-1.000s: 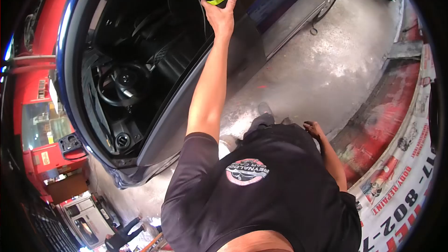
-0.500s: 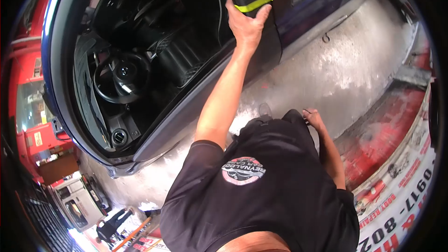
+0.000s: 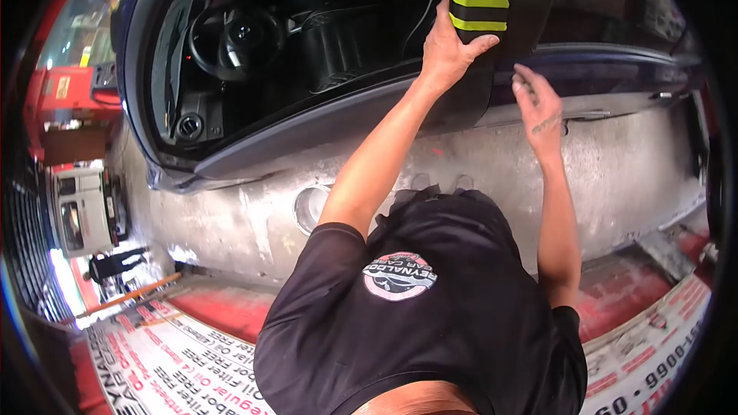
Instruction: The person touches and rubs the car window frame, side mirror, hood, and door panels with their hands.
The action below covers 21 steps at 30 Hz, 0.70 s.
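My left hand [image 3: 455, 54] is at the lower end of a black pillar piece [image 3: 480, 61] on a dark blue car. Its fingers lie round the left edge and its thumb crosses toward the right. Yellow-green tape strips [image 3: 478, 1] run across the black surface above this hand. Just right of the pillar, my right hand [image 3: 538, 100] is raised before the car's side, fingers slightly bent with tips apart. Nothing can be made out in it. Dark marks show on its skin.
Left of my hands are the steering wheel [image 3: 237, 42] and black seat [image 3: 330, 42]. A round pale object [image 3: 311, 207] is on the floor. Printed banners [image 3: 184, 361] lie along the bottom. Another person [image 3: 115, 263] and a white vehicle [image 3: 77, 211] appear at far left.
My right hand has risen from beside my body to near the pillar. My left hand stays at the pillar. The view has turned, shifting the car and bringing more banner into sight.
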Each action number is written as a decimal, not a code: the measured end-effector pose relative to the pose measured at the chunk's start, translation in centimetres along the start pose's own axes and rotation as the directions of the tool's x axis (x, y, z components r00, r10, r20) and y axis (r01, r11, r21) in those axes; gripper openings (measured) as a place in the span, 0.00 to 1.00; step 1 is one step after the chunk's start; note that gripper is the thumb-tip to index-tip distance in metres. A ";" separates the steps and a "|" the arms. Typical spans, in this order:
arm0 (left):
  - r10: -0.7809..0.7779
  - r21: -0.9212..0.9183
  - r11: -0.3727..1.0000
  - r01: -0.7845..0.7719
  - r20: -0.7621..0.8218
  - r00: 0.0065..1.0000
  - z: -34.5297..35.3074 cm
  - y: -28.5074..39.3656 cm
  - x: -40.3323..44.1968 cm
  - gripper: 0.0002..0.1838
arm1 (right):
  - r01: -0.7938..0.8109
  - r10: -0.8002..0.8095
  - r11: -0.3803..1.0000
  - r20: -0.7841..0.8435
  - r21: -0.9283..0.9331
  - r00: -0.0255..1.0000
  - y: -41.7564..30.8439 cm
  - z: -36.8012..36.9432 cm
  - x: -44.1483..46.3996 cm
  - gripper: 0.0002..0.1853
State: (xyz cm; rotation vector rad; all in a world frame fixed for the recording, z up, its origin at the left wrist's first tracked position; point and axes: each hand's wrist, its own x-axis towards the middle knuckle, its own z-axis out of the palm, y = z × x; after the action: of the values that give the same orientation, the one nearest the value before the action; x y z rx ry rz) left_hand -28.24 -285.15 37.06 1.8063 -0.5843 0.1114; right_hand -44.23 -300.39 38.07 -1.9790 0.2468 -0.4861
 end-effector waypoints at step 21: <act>-0.132 0.041 0.990 0.136 -0.089 0.987 0.0 1.1 -0.7 0.59 | 0.233 -0.254 0.886 0.000 -0.400 0.967 -1.4 0.3 10.3 0.17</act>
State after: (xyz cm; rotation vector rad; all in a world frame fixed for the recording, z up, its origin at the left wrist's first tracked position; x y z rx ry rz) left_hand -29.36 -285.16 37.74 1.8706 -0.4009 0.1116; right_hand -34.94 -303.43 41.51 -2.4149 0.1352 -0.6935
